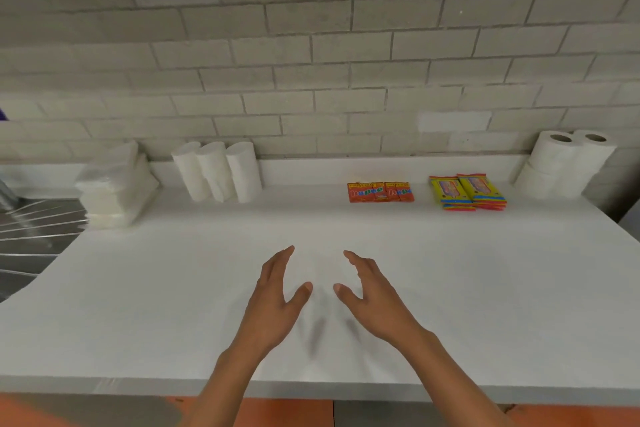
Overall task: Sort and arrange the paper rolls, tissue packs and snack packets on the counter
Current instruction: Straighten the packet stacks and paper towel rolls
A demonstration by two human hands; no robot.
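Both my hands hover over the middle of the white counter [138,305], palms facing each other, holding nothing. My left hand [273,295] and my right hand [374,298] have relaxed, spread fingers. Along the back wall, from left: a stack of clear-wrapped tissue packs [114,187], three upright white paper rolls [218,172], orange snack packets [380,191] lying flat, yellow snack packets [467,192] in two small stacks, and toilet paper rolls [564,163] piled in the right corner.
A steel sink drainboard [31,236] adjoins the counter on the left. A grey brick wall [311,45] rises behind. The counter's front edge runs just below my forearms, with orange cabinet fronts [287,412] beneath.
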